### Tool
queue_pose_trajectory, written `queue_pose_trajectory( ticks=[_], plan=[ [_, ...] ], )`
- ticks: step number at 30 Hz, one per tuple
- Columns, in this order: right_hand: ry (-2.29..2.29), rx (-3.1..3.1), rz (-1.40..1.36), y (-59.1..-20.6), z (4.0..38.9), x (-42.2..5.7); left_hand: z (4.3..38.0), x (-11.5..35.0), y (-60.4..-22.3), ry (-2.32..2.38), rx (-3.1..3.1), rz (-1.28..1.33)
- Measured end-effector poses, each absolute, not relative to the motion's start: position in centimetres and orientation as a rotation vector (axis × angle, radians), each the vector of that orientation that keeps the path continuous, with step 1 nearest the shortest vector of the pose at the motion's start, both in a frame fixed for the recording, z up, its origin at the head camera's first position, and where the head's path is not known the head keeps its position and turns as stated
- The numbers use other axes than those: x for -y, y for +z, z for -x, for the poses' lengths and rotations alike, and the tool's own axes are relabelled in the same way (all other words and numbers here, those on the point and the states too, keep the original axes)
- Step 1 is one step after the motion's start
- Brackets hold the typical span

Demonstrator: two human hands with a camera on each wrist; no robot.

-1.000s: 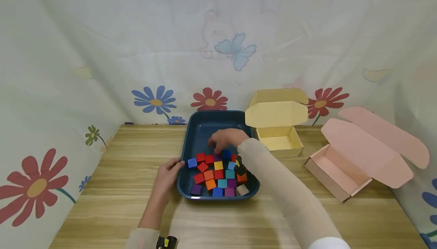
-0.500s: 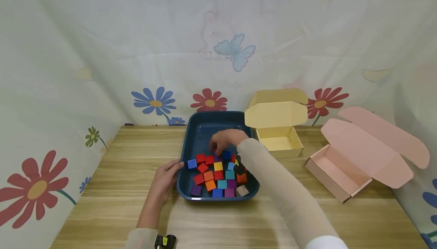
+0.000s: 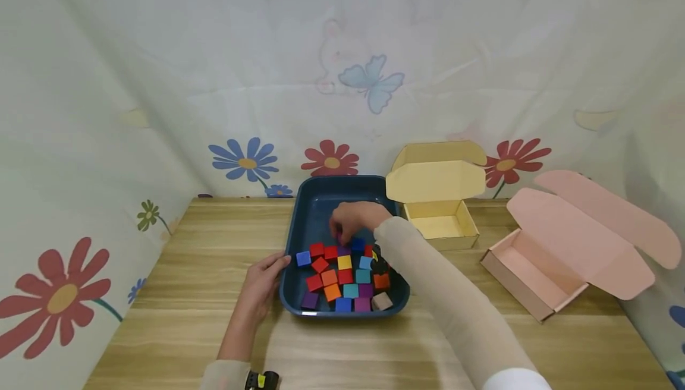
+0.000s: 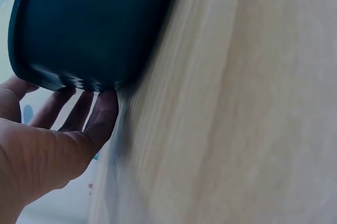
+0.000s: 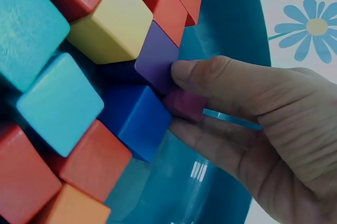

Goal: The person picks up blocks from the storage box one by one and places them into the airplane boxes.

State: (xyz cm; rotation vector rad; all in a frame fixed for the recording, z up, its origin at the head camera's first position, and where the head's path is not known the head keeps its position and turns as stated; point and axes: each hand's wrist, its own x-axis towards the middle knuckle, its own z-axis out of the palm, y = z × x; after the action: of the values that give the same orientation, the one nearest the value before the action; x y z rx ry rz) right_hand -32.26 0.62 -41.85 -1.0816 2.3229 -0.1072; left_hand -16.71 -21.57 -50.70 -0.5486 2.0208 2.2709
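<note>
A deep dark-blue tray [image 3: 316, 217] holds many coloured cubes, mostly in its near half. My left hand [image 3: 261, 283] holds the tray's left side, thumb at the rim and the other fingertips against the outer wall [image 4: 79, 40]. Over the middle of the tray, my right hand [image 3: 354, 217] reaches down and pinches a magenta cube [image 5: 185, 103] between thumb and fingers. Right beside that cube are a purple cube [image 5: 159, 58] and a dark blue cube [image 5: 138, 121]. A yellow cube [image 5: 113, 24] lies just past the purple one. The magenta cube's underside is hidden.
Right of the tray stands a yellow box [image 3: 441, 226] with its lid raised. Farther right is a pink box [image 3: 535, 268], lid folded back. Both stand on the wood-grain table [image 3: 214, 247], before a flower-printed curtain [image 3: 241, 81]. My right forearm [image 3: 444, 295] crosses the tray's right rim.
My right hand stays at the same spot in the tray, its fingers drawn slightly closer together. The left hand keeps its place on the rim, and the head view shifts a little.
</note>
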Motion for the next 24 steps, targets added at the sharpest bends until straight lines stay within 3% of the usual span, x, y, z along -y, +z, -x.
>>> queue_pose_trajectory(
  ticks=[14, 24],
  plan=[
    [-0.015, -2.435, 1.174, -39.3, 31.8, -1.7, 15.8, 21.4, -50.8, 2.249, -2.073, 0.523],
    [0.082, -2.465, 1.232, -36.6, 31.7, -5.2, 16.2, 21.3, -50.7, 2.286, -2.039, 0.5]
  ],
)
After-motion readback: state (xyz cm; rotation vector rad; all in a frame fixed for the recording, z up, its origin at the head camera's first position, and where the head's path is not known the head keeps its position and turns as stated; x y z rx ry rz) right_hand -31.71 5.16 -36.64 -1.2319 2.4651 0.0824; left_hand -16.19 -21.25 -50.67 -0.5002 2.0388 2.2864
